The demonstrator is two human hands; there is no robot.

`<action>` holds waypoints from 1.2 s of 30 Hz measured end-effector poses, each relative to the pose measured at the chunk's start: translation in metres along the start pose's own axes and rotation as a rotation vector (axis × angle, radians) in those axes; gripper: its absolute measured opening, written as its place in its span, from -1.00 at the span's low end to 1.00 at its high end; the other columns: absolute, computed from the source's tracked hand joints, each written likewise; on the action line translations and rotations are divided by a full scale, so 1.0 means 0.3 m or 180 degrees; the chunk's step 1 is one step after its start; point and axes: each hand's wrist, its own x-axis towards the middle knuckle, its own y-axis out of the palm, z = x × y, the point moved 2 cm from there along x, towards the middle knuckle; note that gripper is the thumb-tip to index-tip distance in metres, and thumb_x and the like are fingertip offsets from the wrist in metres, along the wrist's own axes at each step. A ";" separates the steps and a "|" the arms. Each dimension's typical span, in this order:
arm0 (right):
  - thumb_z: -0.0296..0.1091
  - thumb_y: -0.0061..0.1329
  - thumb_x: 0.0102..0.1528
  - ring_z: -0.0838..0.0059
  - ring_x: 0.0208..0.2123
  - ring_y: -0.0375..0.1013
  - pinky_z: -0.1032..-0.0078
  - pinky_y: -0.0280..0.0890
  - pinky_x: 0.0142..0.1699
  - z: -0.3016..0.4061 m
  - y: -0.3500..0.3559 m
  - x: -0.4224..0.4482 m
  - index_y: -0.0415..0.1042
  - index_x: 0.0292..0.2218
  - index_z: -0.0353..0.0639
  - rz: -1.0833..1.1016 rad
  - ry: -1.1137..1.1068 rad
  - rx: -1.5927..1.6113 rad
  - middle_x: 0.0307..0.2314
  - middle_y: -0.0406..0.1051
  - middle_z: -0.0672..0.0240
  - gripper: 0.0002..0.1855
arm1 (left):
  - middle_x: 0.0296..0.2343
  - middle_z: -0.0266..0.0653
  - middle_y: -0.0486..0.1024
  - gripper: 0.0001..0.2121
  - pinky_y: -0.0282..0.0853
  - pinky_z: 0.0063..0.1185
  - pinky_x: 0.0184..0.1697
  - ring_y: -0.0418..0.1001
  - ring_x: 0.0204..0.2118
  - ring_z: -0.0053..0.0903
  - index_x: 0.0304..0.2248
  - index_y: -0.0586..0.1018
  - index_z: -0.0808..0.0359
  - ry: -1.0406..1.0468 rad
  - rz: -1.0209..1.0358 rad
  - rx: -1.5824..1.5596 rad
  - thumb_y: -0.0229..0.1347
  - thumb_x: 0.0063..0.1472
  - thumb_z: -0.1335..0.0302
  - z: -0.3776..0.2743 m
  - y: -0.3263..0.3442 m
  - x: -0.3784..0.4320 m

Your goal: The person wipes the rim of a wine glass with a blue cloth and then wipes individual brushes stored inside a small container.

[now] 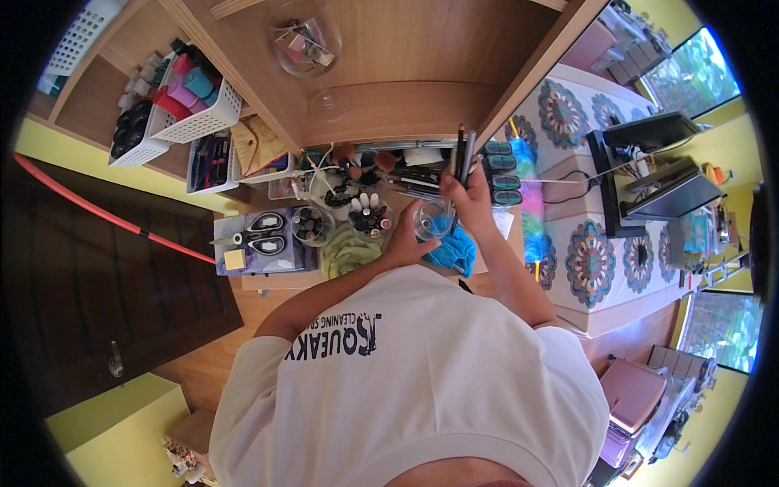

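My left hand [406,240] is closed around the side of a clear glass cup [431,220], held just in front of my chest. Above it, my right hand [472,196] grips several slim dark pencils [464,152], which stick up past the fingers. One dark stick reaches down beside the cup's rim. A crumpled blue cloth [453,251] lies below the cup. More dark pencils or brushes [417,181] lie on the surface just left of my right hand. To the left stands a glass [370,218] packed with cosmetic tubes.
Another filled glass [312,225] and a green cloth [348,252] are at left, near scissors [261,234] on a purple box. A wooden shelf [401,109] rises in front, holding a large glass goblet [305,45]. A rainbow duster [530,201] lies along the right, beside a covered table [563,228].
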 end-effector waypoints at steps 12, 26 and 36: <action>-0.46 -0.08 0.03 0.62 -0.49 0.23 0.64 0.19 -0.37 0.064 0.049 0.039 0.14 -0.23 -0.20 -0.0712 -0.0699 -0.0778 -0.51 0.25 0.44 -0.72 | -0.02 0.05 0.10 -0.15 0.07 -0.41 0.09 0.13 0.05 -0.19 0.07 0.02 0.35 -0.0080 -0.0014 0.0192 0.27 -0.20 0.43 -0.042 -0.013 0.006; -0.37 -0.05 -0.02 0.13 -0.32 0.40 0.34 0.28 -0.25 -0.113 0.054 -0.162 0.11 -0.08 -0.24 -0.0179 -0.0376 -0.1895 -0.34 0.34 0.01 -0.52 | -0.02 -0.01 0.12 -0.14 0.12 -0.43 0.07 0.16 0.04 -0.21 0.06 0.02 0.34 -0.0312 0.0033 -0.0127 0.28 -0.22 0.48 0.035 0.012 0.016; -0.52 -0.10 0.04 0.52 -0.39 0.34 0.60 0.26 -0.27 -0.082 0.064 -0.092 0.14 -0.12 -0.24 -0.1120 -0.0293 -0.1025 -0.41 0.32 0.33 -0.64 | -0.02 0.01 0.10 -0.15 0.07 -0.42 0.10 0.11 0.07 -0.20 0.07 0.03 0.33 -0.0160 -0.0074 0.0261 0.27 -0.20 0.45 -0.023 -0.002 0.013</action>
